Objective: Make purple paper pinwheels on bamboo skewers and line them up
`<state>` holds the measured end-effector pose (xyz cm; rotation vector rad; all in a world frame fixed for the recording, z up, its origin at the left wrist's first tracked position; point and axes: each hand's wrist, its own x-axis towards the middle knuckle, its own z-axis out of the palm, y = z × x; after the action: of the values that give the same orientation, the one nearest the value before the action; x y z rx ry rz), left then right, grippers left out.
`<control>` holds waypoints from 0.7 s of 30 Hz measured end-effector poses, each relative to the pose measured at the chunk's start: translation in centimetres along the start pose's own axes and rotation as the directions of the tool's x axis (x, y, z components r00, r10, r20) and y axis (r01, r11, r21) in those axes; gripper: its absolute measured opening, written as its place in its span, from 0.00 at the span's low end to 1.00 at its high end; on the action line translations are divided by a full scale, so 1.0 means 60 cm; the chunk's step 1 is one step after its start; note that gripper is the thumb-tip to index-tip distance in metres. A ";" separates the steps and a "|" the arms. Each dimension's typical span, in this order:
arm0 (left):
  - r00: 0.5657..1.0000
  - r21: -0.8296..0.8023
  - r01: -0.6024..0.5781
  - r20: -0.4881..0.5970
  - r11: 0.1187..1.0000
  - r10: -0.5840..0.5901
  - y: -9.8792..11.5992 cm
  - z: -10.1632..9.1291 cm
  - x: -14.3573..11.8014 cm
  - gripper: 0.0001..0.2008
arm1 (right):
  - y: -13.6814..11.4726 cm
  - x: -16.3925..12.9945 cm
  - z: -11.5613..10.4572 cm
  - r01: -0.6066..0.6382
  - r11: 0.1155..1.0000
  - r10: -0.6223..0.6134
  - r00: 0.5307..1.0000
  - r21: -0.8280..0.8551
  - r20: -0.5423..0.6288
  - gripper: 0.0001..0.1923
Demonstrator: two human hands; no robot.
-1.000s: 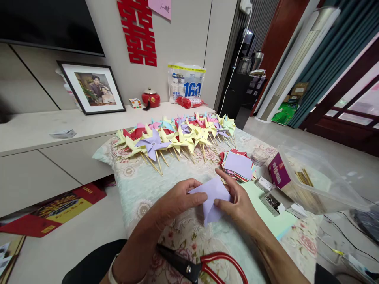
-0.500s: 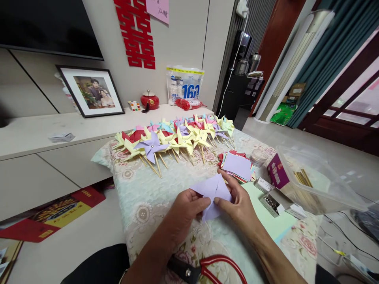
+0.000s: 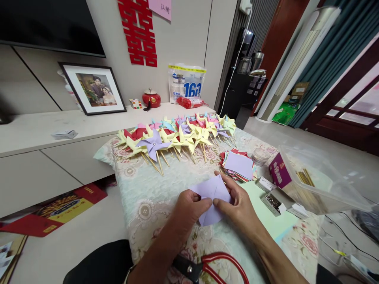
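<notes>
My left hand (image 3: 189, 207) and right hand (image 3: 237, 205) pinch the lilac paper square (image 3: 211, 193) between them, its corner pointing away from me

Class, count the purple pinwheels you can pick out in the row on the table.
3: one at the front left, one mid-row, one toward the right end. More may be hidden by overlap.

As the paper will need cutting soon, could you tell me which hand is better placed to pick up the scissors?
Probably the right hand: the red handles of the scissors lie under its forearm, while the blades point toward the left hand. Both hands pinch the purple paper.
</notes>
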<state>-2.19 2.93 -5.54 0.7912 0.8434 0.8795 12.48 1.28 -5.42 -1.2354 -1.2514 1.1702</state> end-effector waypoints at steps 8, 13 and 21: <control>0.980 -0.077 -0.041 -0.198 0.996 0.025 0.017 -0.018 0.011 0.09 | -0.003 -0.006 -0.008 0.418 0.749 -0.522 0.850 -0.514 -0.070 0.24; 0.964 -0.136 -0.116 -0.255 0.984 0.078 0.024 -0.033 0.017 0.07 | -0.010 -0.011 -0.002 0.638 0.459 -0.644 0.718 -0.617 0.264 0.13; 0.979 -0.211 -0.087 -0.200 0.974 0.044 0.017 -0.026 0.016 0.08 | -0.015 -0.022 0.016 0.691 0.304 -0.566 0.685 -0.655 0.459 0.10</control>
<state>-3.51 4.56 -5.63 0.5490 0.8766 1.1014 11.49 -0.03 -4.60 -1.0272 -2.2619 0.0103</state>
